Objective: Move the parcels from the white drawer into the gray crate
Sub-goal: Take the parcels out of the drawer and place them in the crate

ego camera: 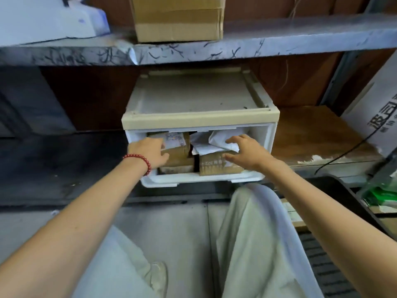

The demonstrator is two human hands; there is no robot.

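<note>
**Drawer full, no parcel lifted yet**

Forearms (86,211) reach in. Left hand (150,151) lies on left box (178,155), grip unclear. Right hand (247,153) fingers (236,139) spread over bag (214,138) and right box (214,166). Everything sits in drawer (193,179); crate (348,194) waits at right.

Left hand (150,151) reaches forward, fingers angled down, grip unclear. Right hand (245,154) forward, fingers spread, loosely bent.

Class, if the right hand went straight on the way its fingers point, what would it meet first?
Most likely the crumpled white mailer in the white drawer: the right hand points at it, above a brown cardboard parcel. Whether they already touch is unclear.
</note>
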